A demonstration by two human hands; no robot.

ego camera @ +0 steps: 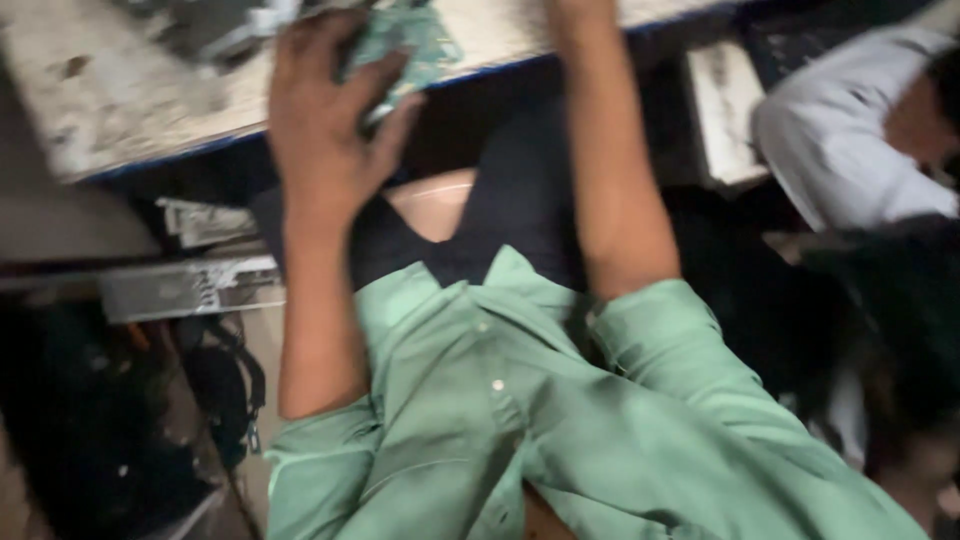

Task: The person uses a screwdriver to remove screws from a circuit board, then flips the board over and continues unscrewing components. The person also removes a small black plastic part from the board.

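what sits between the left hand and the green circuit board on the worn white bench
Nothing visible: the left hand already lies on the green circuit board at the worn white bench edge. The right hand is out of frame.

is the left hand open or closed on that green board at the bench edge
Open: the left hand lies spread, fingers apart, over the green board.

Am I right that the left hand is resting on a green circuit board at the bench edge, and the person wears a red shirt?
Not quite: the head view shows the shirt is green, not red. The left hand does rest on the green circuit board at the bench edge.
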